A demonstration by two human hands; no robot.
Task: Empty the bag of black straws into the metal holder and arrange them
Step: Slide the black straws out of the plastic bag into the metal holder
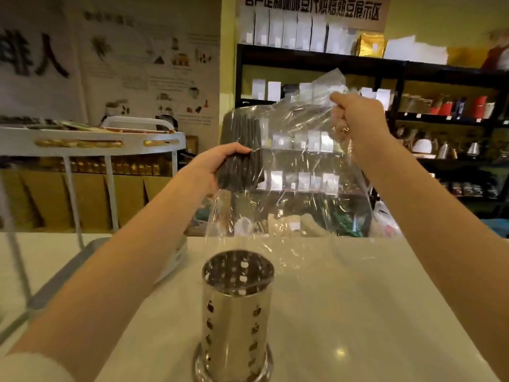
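Smooth white counter (344, 312): perforated steel holder (237, 307), crinkly bag (297, 166).

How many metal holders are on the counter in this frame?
1. The holder stands upright on the counter, below the bag held up by both hands. Nothing in view seems to hide another.

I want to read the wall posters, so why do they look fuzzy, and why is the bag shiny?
Head view: the posters are blurred and far off, the wide lens bends the edges, and lamp glare streaks the clear bag and spots the counter.
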